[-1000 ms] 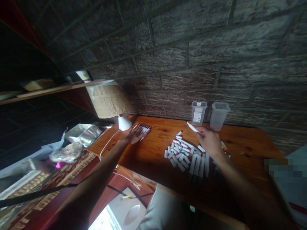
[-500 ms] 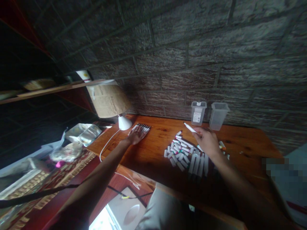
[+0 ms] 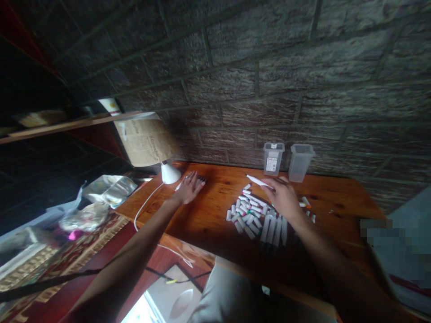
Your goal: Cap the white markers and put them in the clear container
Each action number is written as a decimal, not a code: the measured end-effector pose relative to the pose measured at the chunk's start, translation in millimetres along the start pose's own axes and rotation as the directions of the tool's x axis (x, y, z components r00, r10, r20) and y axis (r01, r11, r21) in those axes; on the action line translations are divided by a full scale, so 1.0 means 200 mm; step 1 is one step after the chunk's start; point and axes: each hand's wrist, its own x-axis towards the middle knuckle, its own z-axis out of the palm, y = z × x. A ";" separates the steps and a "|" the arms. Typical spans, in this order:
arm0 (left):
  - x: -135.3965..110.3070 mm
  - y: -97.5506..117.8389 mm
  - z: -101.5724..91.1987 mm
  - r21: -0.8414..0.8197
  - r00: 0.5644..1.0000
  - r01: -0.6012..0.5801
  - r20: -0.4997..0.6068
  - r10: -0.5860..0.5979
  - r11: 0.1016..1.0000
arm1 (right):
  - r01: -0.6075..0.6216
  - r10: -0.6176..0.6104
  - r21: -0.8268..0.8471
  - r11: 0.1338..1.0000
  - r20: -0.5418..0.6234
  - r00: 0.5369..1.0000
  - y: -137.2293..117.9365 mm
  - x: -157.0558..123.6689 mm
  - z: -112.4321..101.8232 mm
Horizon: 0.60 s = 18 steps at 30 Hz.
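Head view: right hand (image 3: pixel 283 196) grips 1 marker (image 3: pixel 258 181); left hand (image 3: pixel 187 191) outspread over marker row (image 3: pixel 201 180); box label (image 3: pixel 272 164) illegible.

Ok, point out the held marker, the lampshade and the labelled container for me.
Held marker (image 3: pixel 257 180): head view, on its white barrel.
Lampshade (image 3: pixel 144 142): head view, on the middle of its printed side.
Labelled container (image 3: pixel 274 154): head view, on its front wall, above the label.

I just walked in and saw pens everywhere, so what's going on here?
A person's right hand holds a white marker over the wooden desk. Their left hand is spread over more markers, mostly hidden beneath it. Near the right hand lies a pile of apparent marker caps. Two clear containers stand by the wall.
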 end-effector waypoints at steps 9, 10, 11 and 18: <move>-0.15 0.73 -0.22 0.202 0.562 -0.706 -0.423 0.711 0.679 | 0.128 -0.127 0.025 0.991 -0.060 0.990 -0.08 -0.02 0.03; -0.14 0.77 -0.21 0.227 0.560 -0.704 -0.405 0.723 0.672 | 0.131 -0.130 0.016 0.991 -0.049 0.990 -0.09 -0.02 0.03; -0.14 0.79 -0.19 0.246 0.568 -0.698 -0.382 0.729 0.673 | 0.133 -0.133 0.001 0.991 -0.035 0.991 -0.09 -0.02 0.03; -0.12 0.76 -0.16 0.171 0.705 -0.635 -0.271 0.656 0.753 | 0.227 -0.227 -0.070 0.971 0.013 0.974 -0.16 -0.01 0.02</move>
